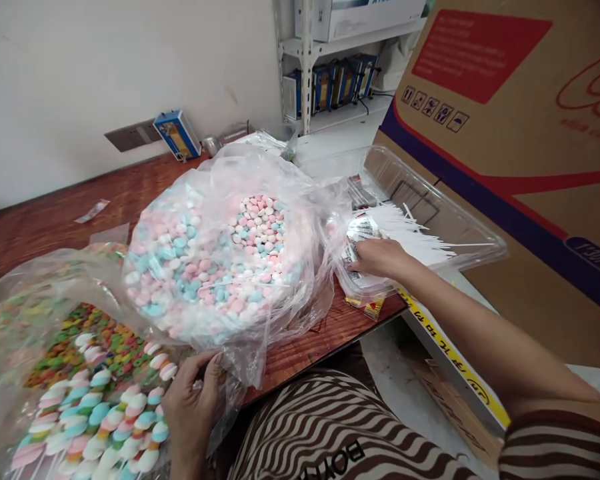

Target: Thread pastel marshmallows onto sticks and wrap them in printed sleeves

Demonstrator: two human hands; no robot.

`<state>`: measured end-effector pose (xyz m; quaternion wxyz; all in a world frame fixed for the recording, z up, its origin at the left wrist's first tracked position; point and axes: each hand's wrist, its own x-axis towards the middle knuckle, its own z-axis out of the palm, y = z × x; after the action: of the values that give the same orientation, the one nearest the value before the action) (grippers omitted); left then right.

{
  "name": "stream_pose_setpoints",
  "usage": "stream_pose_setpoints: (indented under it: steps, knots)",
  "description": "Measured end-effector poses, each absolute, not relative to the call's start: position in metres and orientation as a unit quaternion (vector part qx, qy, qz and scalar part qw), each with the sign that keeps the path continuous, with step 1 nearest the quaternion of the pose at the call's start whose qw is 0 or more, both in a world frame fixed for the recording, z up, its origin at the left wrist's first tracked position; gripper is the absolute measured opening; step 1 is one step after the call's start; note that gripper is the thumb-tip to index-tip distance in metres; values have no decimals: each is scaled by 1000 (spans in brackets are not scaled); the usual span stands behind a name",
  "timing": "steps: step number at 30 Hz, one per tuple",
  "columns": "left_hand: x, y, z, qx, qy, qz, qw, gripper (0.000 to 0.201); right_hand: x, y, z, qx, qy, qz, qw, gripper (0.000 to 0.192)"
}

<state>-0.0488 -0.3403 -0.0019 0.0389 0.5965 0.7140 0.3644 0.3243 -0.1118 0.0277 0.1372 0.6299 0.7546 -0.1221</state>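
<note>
Head view: hands (380, 259) on sticks (415, 235), bag (260, 347).

two hands (380, 259), three candy bags (220, 260), one clear tray (460, 220)

- We see a reddish wooden table (50, 220).
- On it rest a clear bag of pastel candies (215, 267), a bag of twisted marshmallow sticks (80, 400) and a clear plastic tray (430, 207).
- A blue box (177, 135) stands at the wall edge, a paper slip (92, 211) near it.
</note>
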Motion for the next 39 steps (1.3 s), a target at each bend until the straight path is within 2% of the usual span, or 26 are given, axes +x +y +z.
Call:
stream_pose_setpoints:
  steps: [7,15,20,26,28,29,30,31,32,34,36,38,39]
  knots:
    - [-36,-338,-12,621,683,377,75,16,322,-99,19,629,747,-137,166,53]
    - [-39,-346,-18,619,681,382,78,18,326,-95,20,643,741,-146,127,31]
    - [-42,-352,-16,596,698,387,87,23,328,-100,27,679,720,-126,72,34]
    - [-41,-354,-7,574,713,386,115,23,339,-111,47,717,691,-80,-41,34]
    - [-37,-352,-1,560,714,396,142,23,335,-126,61,726,672,-49,-140,40]
    - [-33,-351,2,551,713,401,164,23,329,-137,67,710,646,-51,-275,35]
    - [-28,-348,6,541,710,408,193,23,319,-149,73,675,619,-87,-392,28]
    - [-22,-345,11,529,704,417,227,22,305,-162,76,627,603,-156,-467,22]
    - [-15,-341,15,515,692,431,264,21,288,-175,77,575,600,-257,-494,20]
    - [0,-331,25,489,646,467,354,20,249,-202,71,474,601,-448,-462,25]
    - [15,-320,31,451,577,509,453,33,207,-225,55,410,568,-577,-419,29]
    - [24,-310,34,403,525,557,501,43,173,-242,35,378,544,-635,-396,32]
    - [25,-307,33,374,516,584,503,39,161,-248,25,363,549,-646,-386,33]
